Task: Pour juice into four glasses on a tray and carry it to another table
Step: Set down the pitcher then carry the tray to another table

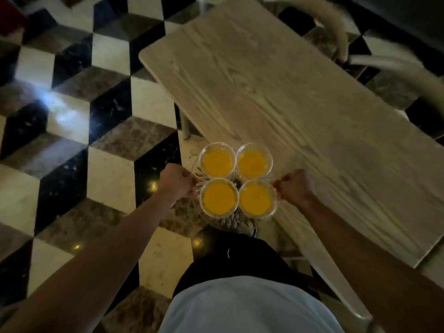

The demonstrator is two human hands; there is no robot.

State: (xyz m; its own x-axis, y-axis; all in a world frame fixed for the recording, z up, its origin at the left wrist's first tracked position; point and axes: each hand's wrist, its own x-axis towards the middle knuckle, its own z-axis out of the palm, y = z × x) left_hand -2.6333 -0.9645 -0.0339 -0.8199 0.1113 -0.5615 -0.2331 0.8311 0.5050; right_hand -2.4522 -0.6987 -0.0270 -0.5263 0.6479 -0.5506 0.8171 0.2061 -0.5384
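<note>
A clear patterned glass tray (230,221) hangs in the air in front of my body, level. On it stand several glasses of orange juice (217,163), packed close together in a square. My left hand (177,180) grips the tray's left rim with curled fingers. My right hand (294,186) grips the right rim the same way. The tray sits over the near left edge of a long pale wooden table (276,92), partly above the floor.
The checkered marble floor (72,116) spreads to the left. A pale chair (341,37) stands beyond the table at the upper right. A wooden bench or chair rail (336,280) runs below the table's near edge, close to my legs.
</note>
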